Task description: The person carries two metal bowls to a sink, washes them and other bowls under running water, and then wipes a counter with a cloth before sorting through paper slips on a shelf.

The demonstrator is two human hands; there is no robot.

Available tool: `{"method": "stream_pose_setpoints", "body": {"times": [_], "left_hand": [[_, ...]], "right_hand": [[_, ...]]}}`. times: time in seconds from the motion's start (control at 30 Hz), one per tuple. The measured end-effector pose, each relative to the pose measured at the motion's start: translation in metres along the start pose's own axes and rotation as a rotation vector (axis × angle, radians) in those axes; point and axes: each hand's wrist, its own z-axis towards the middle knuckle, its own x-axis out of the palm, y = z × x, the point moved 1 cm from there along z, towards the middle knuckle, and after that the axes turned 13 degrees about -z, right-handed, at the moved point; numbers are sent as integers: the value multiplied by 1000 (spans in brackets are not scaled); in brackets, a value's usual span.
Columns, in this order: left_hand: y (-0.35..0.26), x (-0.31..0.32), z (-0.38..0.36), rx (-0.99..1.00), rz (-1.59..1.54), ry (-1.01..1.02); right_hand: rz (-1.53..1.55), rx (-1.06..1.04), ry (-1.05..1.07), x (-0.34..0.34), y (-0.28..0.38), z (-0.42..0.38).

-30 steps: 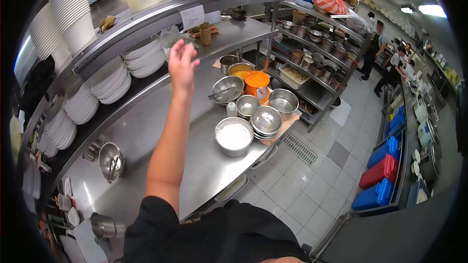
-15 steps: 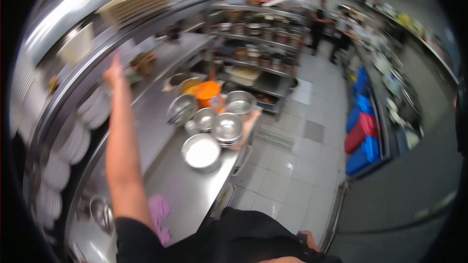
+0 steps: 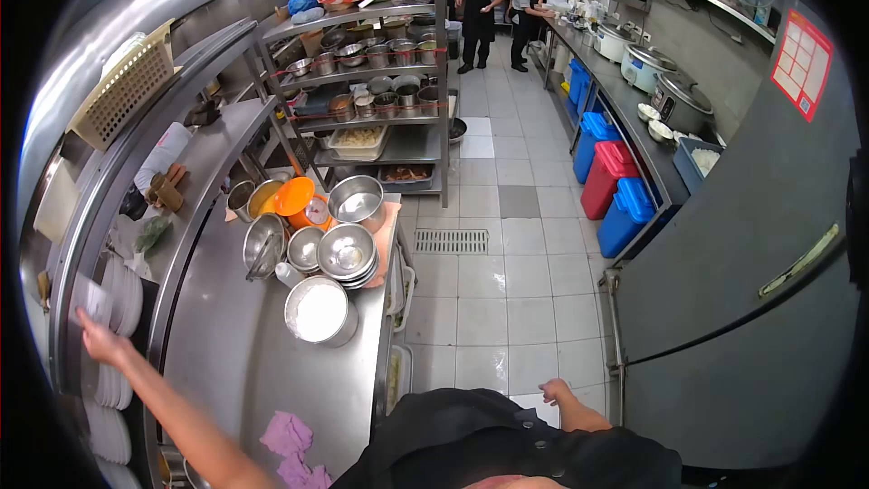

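My left hand [image 3: 103,340] reaches out over the lower shelf at the left, beside stacked white plates [image 3: 127,294]. Its fingers are closed on a thin, pale, see-through piece [image 3: 93,301], whose kind I cannot make out. Low in the view, my right hand [image 3: 559,392] hangs out to the side above the floor. Its fingers are loosely apart, with nothing seen in them. On the steel counter [image 3: 226,335] between them lies a crumpled purple cloth [image 3: 290,439]. A pot with white contents [image 3: 320,310] stands farther along.
Steel bowls [image 3: 348,251] and an orange container [image 3: 296,196] crowd the counter's far end. Beyond stands a rack [image 3: 441,109] of pots. A grey cabinet door [image 3: 724,308] borders the aisle, with blue and red bins [image 3: 605,177] past it. Several people [image 3: 478,14] stand far back.
My left hand has swung down and left toward the plates, the pale piece moving with it. My right hand shows more, farther up. The view has turned and grown sharper.
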Motion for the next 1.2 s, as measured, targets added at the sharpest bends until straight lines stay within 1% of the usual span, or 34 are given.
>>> {"method": "stream_pose_setpoints", "body": {"times": [0.03, 0.07, 0.1, 0.17, 0.23, 0.3, 0.33, 0.37, 0.47, 0.53, 0.6, 0.63, 0.7, 0.73, 0.8, 0.87, 0.9, 0.93, 1.0, 1.03, 1.1, 1.13, 1.17, 1.2], "left_hand": [[-3, -16, 3, 35, -69, -6], [2, -34, 18, -26, -56, -34], [2, -51, 26, -27, -55, -35], [2, -79, 38, 26, -17, -80], [-8, -98, 37, 31, -49, -97], [-17, -111, 42, 35, -84, -114], [-21, -117, 48, -12, -58, -115], [-22, -120, 51, -59, -33, -115], [-28, -120, 48, -27, 28, -125], [-32, -117, 44, -45, 13, -125], [-35, -114, 42, -64, 2, -123], [-36, -112, 43, -97, -40, -149], [-41, -106, 38, -132, -83, -173], [-49, -104, 29, -134, -103, -171], [-61, -100, 16, -137, -121, -164], [-69, -97, 6, -69, -158, -135], [-75, -96, 0, -71, -157, -133], [-82, -94, -6, -87, -191, -119], [-87, -95, -17, -105, -222, -104], [-89, -98, -21, -89, -238, -89], [-82, -109, -21, -75, -256, -73], [-73, -122, -16, 14, -218, -99], [-67, -131, -15, 104, -180, -126], [-67, -136, -22, 102, -181, -124]], "right_hand": [[0, 0, -1, 1, -6, 17], [-102, -116, -41, 4, -17, 52], [-204, -233, -80, 6, -23, 70], [-242, -227, -89, -7, -10, 54], [-282, -220, -94, -18, 6, 38], [-247, -64, 31, -25, 15, 32], [-248, -64, 30, -26, 16, 31], [-271, -84, 24, -26, 17, 30], [-303, -122, 18, -25, 19, 21], [-313, -139, 18, -22, 20, 16], [-197, -44, 38, -17, 15, 17], [-196, -42, 40, -14, 9, 18], [-532, -328, -22, -9, -5, 19], [-531, -326, -21, -9, -2, 13], [-69, 56, 3, -6, -3, 4], [-67, 53, -25, -4, -9, -7], [-67, 46, -53, -3, -11, -10], [-65, 49, -54, 1, -23, 3], [-194, -142, -74, 7, -42, 24], [-194, -140, -74, 5, -37, 15], [-41, 51, -64, -3, -22, -14], [-38, 53, -64, 1, -30, -1], [-113, -48, -78, 6, -44, 26], [-189, -150, -93, 9, -52, 41]]}}
